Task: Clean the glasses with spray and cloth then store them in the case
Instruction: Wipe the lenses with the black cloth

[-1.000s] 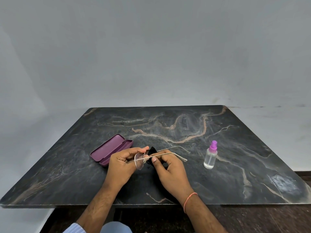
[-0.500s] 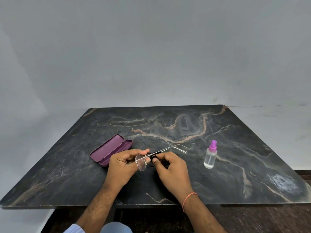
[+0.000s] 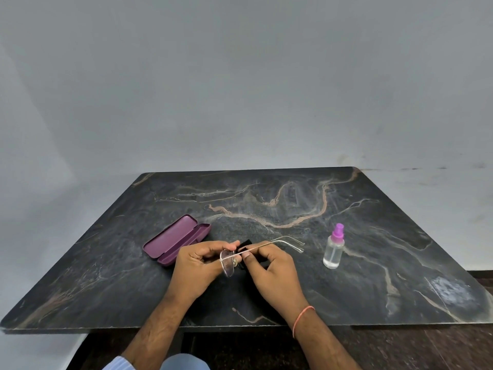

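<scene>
Case [image 3: 176, 243], purple, lies open on the dark marble table [image 3: 112, 276] at 10 o'clock of the hands, well apart from them. Left hand [image 3: 198, 265], forearm rising from 6 o'clock, has its fingers curled and clamped on the glasses [image 3: 229, 263] at the front frame, lens edge-on, temples running out toward 2 o'clock; right hand [image 3: 272, 271], orange band at the wrist, pinches a black cloth [image 3: 244, 245] against the near temple, just beside the left. Spray bottle [image 3: 333, 251], clear with a purple top, stands upright at 3 o'clock, untouched.
</scene>
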The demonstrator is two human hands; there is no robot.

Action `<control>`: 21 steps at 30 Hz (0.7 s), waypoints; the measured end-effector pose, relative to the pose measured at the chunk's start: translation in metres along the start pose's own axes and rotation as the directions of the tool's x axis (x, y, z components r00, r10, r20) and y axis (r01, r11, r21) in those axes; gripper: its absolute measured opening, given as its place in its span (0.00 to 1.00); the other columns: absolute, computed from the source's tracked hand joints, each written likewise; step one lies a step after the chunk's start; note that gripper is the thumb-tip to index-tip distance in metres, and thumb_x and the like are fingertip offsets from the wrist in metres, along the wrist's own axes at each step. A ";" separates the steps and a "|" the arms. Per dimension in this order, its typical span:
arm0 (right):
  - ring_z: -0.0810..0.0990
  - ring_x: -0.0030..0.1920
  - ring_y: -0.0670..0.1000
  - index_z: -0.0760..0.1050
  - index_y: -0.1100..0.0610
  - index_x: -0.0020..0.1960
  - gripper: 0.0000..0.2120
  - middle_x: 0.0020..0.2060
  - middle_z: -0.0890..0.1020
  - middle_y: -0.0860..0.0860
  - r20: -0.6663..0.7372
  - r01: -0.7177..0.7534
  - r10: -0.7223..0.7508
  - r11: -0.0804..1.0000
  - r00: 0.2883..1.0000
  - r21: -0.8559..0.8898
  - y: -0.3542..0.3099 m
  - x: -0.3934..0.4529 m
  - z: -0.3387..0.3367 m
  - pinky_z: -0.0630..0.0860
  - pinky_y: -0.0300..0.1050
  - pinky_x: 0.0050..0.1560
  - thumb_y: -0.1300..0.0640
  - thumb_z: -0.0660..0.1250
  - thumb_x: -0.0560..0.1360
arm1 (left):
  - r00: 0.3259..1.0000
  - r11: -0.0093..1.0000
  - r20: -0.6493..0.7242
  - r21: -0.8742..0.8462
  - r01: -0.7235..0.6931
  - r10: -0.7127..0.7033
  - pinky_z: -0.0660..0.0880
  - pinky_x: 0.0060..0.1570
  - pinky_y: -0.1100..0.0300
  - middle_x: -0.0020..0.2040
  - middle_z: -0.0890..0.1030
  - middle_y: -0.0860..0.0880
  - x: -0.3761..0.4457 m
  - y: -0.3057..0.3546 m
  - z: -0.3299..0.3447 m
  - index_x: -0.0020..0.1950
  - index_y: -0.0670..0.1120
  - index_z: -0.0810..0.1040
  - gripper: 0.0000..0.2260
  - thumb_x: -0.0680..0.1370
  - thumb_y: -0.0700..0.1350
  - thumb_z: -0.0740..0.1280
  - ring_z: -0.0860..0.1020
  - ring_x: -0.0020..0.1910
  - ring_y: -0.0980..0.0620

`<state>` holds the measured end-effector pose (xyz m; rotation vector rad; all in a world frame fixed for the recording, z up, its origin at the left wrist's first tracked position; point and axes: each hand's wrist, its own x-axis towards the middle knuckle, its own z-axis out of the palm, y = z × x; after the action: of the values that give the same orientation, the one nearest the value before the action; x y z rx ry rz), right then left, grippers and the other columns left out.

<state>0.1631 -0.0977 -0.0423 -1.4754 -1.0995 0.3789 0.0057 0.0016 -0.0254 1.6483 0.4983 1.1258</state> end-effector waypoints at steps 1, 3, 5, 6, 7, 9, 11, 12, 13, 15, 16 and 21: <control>0.86 0.49 0.46 0.88 0.49 0.46 0.05 0.45 0.87 0.43 -0.018 -0.015 0.015 1.000 1.000 -0.017 0.001 0.001 0.001 0.82 0.52 0.53 0.56 0.74 0.79 | 1.000 1.000 0.003 -0.001 0.001 -0.001 0.86 0.57 0.58 0.53 0.92 0.47 0.000 -0.001 0.000 0.52 0.41 0.90 0.13 0.67 0.36 0.82 0.91 0.56 0.47; 0.86 0.50 0.45 0.88 0.47 0.47 0.06 0.45 0.87 0.41 -0.024 -0.029 0.029 0.999 0.999 -0.015 0.000 0.001 0.002 0.82 0.53 0.54 0.57 0.74 0.79 | 1.000 1.000 0.003 -0.003 0.002 -0.002 0.86 0.58 0.58 0.53 0.92 0.47 0.000 0.000 0.000 0.52 0.41 0.90 0.13 0.67 0.36 0.81 0.90 0.56 0.48; 0.86 0.51 0.47 0.89 0.48 0.48 0.05 0.46 0.87 0.43 0.008 0.007 -0.007 1.000 1.000 0.009 0.000 0.001 0.001 0.82 0.53 0.56 0.56 0.74 0.79 | 1.000 1.000 -0.006 0.006 0.004 -0.004 0.86 0.57 0.59 0.53 0.92 0.47 0.001 0.000 0.000 0.52 0.42 0.90 0.13 0.68 0.37 0.82 0.91 0.55 0.48; 0.86 0.52 0.48 0.89 0.49 0.48 0.05 0.47 0.87 0.44 0.023 0.026 -0.027 0.999 0.999 0.025 -0.001 0.001 0.000 0.82 0.53 0.57 0.55 0.73 0.79 | 1.000 1.000 -0.010 0.014 0.004 -0.004 0.86 0.56 0.59 0.53 0.92 0.48 0.001 0.000 -0.001 0.52 0.42 0.90 0.13 0.68 0.37 0.82 0.91 0.55 0.49; 0.86 0.53 0.48 0.89 0.49 0.48 0.05 0.47 0.87 0.44 0.031 0.037 -0.038 0.998 0.999 0.043 -0.002 0.000 -0.001 0.82 0.52 0.58 0.55 0.73 0.78 | 1.000 1.000 -0.012 0.020 0.003 -0.003 0.86 0.56 0.60 0.53 0.92 0.48 0.001 0.001 -0.001 0.52 0.43 0.90 0.13 0.68 0.37 0.82 0.91 0.55 0.49; 0.86 0.53 0.48 0.89 0.49 0.49 0.06 0.47 0.88 0.44 0.015 0.044 -0.045 0.997 0.999 0.060 -0.004 -0.001 -0.001 0.82 0.51 0.58 0.54 0.73 0.77 | 1.000 1.000 -0.011 0.021 0.001 -0.001 0.86 0.57 0.59 0.53 0.92 0.49 0.001 0.001 -0.001 0.52 0.43 0.90 0.13 0.68 0.38 0.82 0.91 0.55 0.49; 0.86 0.53 0.47 0.89 0.49 0.49 0.06 0.46 0.88 0.43 -0.016 0.046 -0.045 0.999 0.999 0.022 -0.004 -0.001 0.000 0.82 0.47 0.56 0.53 0.74 0.77 | 1.000 1.000 -0.008 0.014 0.000 0.001 0.86 0.57 0.58 0.53 0.92 0.48 0.001 0.001 -0.001 0.52 0.43 0.90 0.13 0.68 0.37 0.82 0.91 0.56 0.48; 0.86 0.52 0.46 0.90 0.49 0.48 0.05 0.46 0.87 0.42 -0.032 0.046 -0.047 0.999 0.998 -0.013 -0.004 -0.001 0.001 0.81 0.44 0.56 0.55 0.74 0.77 | 1.000 1.000 -0.009 0.007 0.001 -0.001 0.86 0.57 0.58 0.53 0.92 0.48 0.001 0.001 -0.001 0.52 0.43 0.90 0.13 0.68 0.37 0.81 0.90 0.56 0.48; 0.86 0.52 0.44 0.89 0.49 0.46 0.05 0.45 0.87 0.41 -0.049 0.046 -0.048 0.998 0.998 -0.052 -0.004 -0.002 0.002 0.80 0.40 0.54 0.56 0.75 0.78 | 1.000 1.000 -0.011 0.002 0.003 -0.003 0.86 0.57 0.59 0.53 0.92 0.48 0.001 0.002 -0.001 0.52 0.42 0.90 0.13 0.68 0.37 0.81 0.90 0.56 0.48; 0.85 0.50 0.43 0.89 0.49 0.46 0.07 0.43 0.86 0.41 -0.070 0.042 -0.051 0.992 0.996 -0.116 -0.005 -0.002 0.002 0.76 0.33 0.50 0.58 0.75 0.78 | 1.000 1.000 -0.015 0.011 0.004 -0.004 0.86 0.57 0.58 0.53 0.92 0.48 0.000 0.002 -0.001 0.53 0.41 0.90 0.13 0.68 0.37 0.82 0.90 0.56 0.48; 0.84 0.49 0.43 0.89 0.48 0.46 0.07 0.42 0.85 0.41 -0.068 0.035 -0.045 0.990 0.997 -0.139 -0.006 -0.003 0.002 0.74 0.30 0.48 0.58 0.75 0.78 | 1.000 1.000 -0.018 0.017 0.004 -0.004 0.86 0.57 0.58 0.53 0.92 0.48 0.000 0.002 -0.001 0.53 0.41 0.90 0.14 0.68 0.36 0.82 0.91 0.55 0.48; 0.84 0.44 0.46 0.88 0.48 0.42 0.07 0.41 0.86 0.43 -0.032 -0.040 0.037 0.994 0.999 -0.103 -0.011 -0.005 0.000 0.76 0.33 0.44 0.58 0.74 0.75 | 0.999 1.000 -0.049 0.021 0.002 -0.001 0.86 0.55 0.61 0.52 0.92 0.49 0.000 0.005 -0.001 0.53 0.46 0.90 0.13 0.69 0.39 0.81 0.91 0.53 0.50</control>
<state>0.1562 -0.1031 -0.0347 -1.5906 -1.0819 0.3302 0.0035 0.0006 -0.0213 1.6412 0.5439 1.1658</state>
